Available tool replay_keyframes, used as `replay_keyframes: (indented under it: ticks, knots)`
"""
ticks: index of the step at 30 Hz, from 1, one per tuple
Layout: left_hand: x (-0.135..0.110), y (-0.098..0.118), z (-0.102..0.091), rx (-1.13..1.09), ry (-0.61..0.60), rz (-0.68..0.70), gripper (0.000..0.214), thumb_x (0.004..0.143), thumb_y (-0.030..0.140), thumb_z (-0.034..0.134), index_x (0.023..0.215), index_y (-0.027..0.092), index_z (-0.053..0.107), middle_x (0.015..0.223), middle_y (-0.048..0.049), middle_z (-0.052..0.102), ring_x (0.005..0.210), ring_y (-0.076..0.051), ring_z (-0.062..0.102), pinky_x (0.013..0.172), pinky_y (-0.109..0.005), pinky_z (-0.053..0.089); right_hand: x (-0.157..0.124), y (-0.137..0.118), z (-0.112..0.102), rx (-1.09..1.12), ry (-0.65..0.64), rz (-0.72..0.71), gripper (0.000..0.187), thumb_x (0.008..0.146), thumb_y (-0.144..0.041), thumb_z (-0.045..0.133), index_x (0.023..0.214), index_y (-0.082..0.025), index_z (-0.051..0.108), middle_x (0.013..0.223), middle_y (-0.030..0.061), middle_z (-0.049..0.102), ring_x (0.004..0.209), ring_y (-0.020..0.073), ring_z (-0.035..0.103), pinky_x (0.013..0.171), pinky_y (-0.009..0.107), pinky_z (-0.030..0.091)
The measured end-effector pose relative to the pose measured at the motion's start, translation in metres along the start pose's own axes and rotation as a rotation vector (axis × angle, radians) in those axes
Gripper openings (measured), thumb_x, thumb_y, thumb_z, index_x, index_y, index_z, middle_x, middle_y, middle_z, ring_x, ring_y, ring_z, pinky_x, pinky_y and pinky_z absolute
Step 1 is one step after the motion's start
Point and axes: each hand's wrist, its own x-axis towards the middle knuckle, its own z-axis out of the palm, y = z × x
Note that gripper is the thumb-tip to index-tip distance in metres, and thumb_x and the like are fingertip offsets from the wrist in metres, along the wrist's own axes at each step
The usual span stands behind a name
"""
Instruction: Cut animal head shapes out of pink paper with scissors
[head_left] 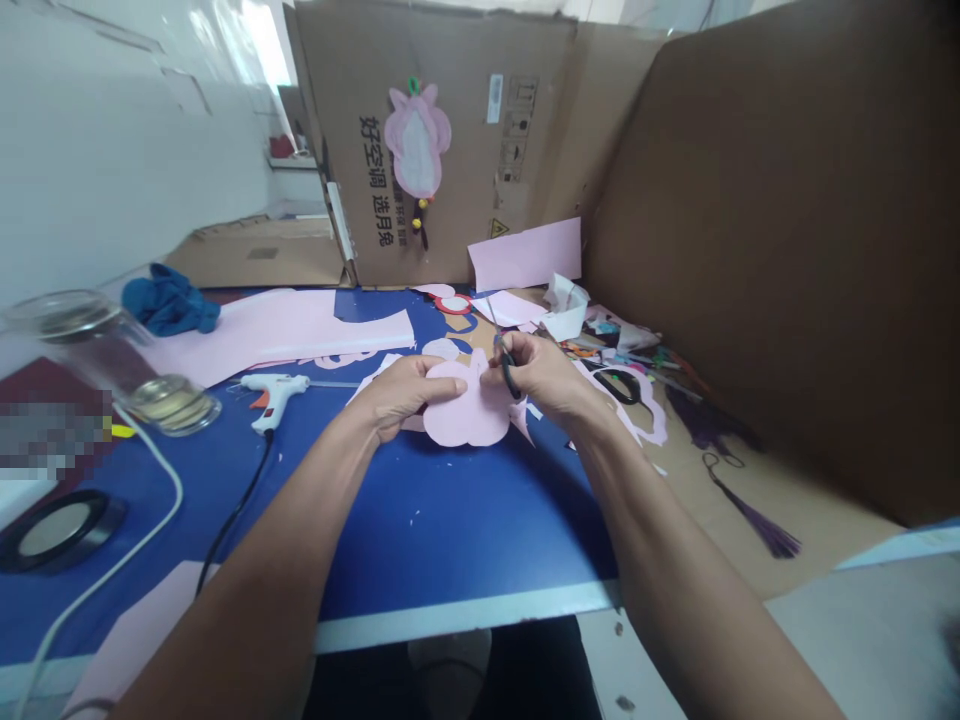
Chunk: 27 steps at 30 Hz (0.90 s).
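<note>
My left hand (409,395) pinches the left side of a pink paper cutout (466,415) with a rounded, lobed outline, its thumb lying on top. At the cutout's upper right, my right hand (541,375) is closed round the dark handles of a pair of scissors (510,372), whose blades point up and away from me. Right-hand fingers also come close to the paper's edge; whether they touch it I cannot tell. A pointed pink scrap (520,420) hangs at the cutout's right side. Both hands are just above the blue table (450,540).
Left of my hands lies a white glue gun (276,395) with a black cord. Beyond it are pink paper sheets (285,325), a glass jar (161,395) and a black tape roll (64,530). Cardboard (735,250) walls the right and back. A purple tassel (757,515) lies at right.
</note>
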Motion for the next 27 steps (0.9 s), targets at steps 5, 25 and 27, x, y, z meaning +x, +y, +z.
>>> replay_keyframes:
  ticks: [5,25,27]
  knots:
    - [0.007,-0.003,0.004,-0.266,0.078,0.098,0.038,0.064,0.026,0.092,0.098,0.015,0.077,0.087,-0.0073,0.077,0.069,-0.016,0.068,0.061,-0.026,0.055,0.008,0.007,0.0,0.142,0.286,-0.064,0.028,0.059,-0.023,0.083,0.072,-0.022,0.058,0.067,-0.0056,0.059,0.058,0.0116,0.048,0.055,0.026,0.036]
    - [0.019,-0.031,0.041,-0.513,0.274,0.089,0.041,0.059,0.029,0.097,0.09,0.017,0.075,0.071,-0.0016,0.072,0.05,-0.009,0.053,0.046,-0.022,0.036,0.006,0.01,0.023,0.26,0.498,-0.125,0.022,0.063,-0.026,0.077,0.074,-0.021,0.059,0.071,-0.0048,0.058,0.063,0.0122,0.048,0.059,0.026,0.039]
    - [0.02,-0.031,0.041,-0.492,0.302,0.11,0.041,0.058,0.028,0.096,0.092,0.017,0.076,0.073,-0.0025,0.073,0.051,-0.01,0.055,0.046,-0.022,0.035,0.005,0.01,0.024,0.263,0.477,-0.12,0.023,0.063,-0.027,0.079,0.074,-0.021,0.059,0.071,-0.0048,0.058,0.063,0.0124,0.048,0.059,0.026,0.039]
